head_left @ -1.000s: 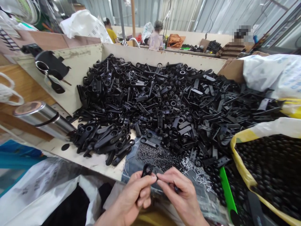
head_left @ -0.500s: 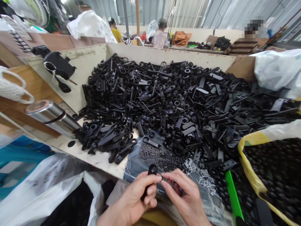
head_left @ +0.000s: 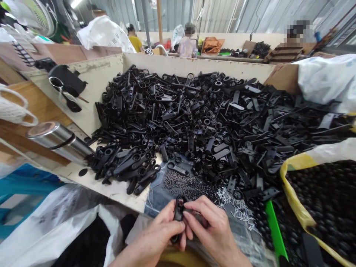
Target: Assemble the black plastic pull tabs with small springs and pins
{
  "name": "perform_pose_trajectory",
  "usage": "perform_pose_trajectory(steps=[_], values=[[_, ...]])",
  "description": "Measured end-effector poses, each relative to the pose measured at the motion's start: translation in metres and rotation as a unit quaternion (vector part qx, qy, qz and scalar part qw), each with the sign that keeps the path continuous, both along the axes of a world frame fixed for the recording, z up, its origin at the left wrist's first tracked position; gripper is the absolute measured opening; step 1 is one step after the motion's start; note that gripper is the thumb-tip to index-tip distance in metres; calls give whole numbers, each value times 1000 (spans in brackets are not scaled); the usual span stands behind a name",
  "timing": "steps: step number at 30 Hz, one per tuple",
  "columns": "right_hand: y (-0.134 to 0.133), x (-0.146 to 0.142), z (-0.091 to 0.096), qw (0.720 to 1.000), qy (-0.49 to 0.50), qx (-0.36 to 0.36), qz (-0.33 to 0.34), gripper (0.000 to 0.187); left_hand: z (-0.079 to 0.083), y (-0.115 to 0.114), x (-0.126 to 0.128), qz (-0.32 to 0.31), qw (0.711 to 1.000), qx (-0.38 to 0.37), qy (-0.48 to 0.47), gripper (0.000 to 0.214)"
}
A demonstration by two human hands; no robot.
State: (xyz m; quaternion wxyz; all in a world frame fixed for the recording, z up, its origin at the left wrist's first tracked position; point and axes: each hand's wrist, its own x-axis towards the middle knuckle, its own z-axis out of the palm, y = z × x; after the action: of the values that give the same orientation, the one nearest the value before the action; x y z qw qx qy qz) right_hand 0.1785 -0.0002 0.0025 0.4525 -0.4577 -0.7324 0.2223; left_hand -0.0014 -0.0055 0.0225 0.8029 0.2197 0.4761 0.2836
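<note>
My left hand [head_left: 155, 233] is closed around a black plastic handle piece [head_left: 178, 213], long and narrow with a ring at its upper end, held nearly upright. My right hand [head_left: 214, 228] is pinched, thumb and forefinger at the right side of that piece just below the ring. Whatever sits between those fingertips is too small and hidden to make out. Beyond the hands, small dark pins [head_left: 183, 184] lie spread on a blue-grey sheet [head_left: 154, 196]. Silvery pins [head_left: 241, 209] lie scattered to their right.
A big heap of black plastic parts [head_left: 172, 111] fills the walled bench. Finished-looking handle pieces [head_left: 128, 165] are grouped at left beside a steel flask [head_left: 61, 141]. A green strip [head_left: 275, 231] and a yellow-edged sack [head_left: 292, 193] stand right; a white sack [head_left: 111, 218] hangs lower left.
The black handle piece has been turned more upright, its long face now showing. My left thumb has moved down along it, and my right fingertips have come up against its side.
</note>
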Motion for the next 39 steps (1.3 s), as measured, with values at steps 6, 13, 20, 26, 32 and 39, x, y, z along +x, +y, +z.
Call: perform_pose_trajectory(steps=[6,13,20,26,32,39], values=[[0,-5,1,1000,-20,10,7,12,-19,-7,-4,-8,994,15,105,97],[-7,-10,-5,1000,-10,3,-13,11,2,2,-1,-43,981,17,189,81],[-12,-13,-7,997,-64,31,-20,18,3,2,-5,6,975,28,219,62],[-18,-18,-6,996,-72,16,-47,23,3,2,-7,14,967,48,251,55],[-21,-18,-13,991,-129,38,-15,37,-12,3,-11,-37,936,175,305,55],[-20,-10,-4,985,-171,26,12,37,-22,4,-17,10,944,198,265,45]])
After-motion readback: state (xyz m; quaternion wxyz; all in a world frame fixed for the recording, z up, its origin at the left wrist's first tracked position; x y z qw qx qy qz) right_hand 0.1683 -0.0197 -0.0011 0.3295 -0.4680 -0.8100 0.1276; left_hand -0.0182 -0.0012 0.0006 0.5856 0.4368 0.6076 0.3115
